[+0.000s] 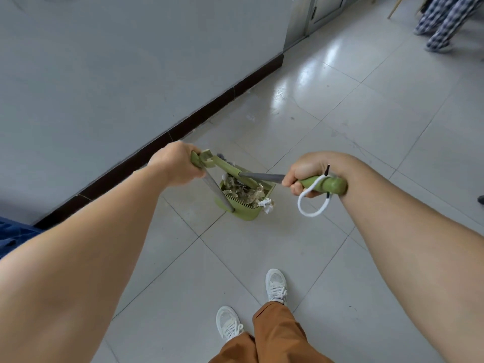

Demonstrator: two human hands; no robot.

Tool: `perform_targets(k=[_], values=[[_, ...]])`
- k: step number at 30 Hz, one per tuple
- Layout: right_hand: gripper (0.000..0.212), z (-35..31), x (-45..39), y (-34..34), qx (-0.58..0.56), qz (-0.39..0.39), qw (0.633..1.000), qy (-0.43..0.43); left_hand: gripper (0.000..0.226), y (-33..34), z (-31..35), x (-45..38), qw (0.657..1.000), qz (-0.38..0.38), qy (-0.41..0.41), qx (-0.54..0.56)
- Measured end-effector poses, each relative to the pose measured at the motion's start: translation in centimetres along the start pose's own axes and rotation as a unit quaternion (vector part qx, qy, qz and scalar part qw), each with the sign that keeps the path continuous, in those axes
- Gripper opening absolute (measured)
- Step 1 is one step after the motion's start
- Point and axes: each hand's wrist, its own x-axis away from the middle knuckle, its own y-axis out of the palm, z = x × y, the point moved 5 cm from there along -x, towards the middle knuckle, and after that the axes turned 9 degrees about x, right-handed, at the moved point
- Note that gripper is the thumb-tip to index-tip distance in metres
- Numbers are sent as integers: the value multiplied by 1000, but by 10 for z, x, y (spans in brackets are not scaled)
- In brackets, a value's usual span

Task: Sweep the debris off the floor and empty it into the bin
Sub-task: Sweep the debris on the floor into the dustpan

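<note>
Left hand (176, 163) fists the dustpan (247, 203) handle, right hand (311, 174) fists the broom (262, 176) grip — fingers wrapped tight; debris (243, 191) fills the pan.

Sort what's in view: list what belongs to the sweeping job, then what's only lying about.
For the job:
left hand on the dustpan handle
right hand on the broom handle
dustpan
debris
white scrap at its lip

Not part of it:
blue crate
cabinet
another person's legs
</note>
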Motion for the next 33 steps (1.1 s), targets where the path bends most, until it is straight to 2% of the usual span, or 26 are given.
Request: perform_targets(k=[12,23,33], values=[[15,-12,64,-38,-34,94,994,-40,16,-32,23,11,997,65,45,-8],[10,0,105,-60,-109,133,983,-60,6,-43,43,10,992,101,79,-16],[23,2,109,-70,-212,152,960,-102,14,-55,58,-4,988,122,90,-15]])
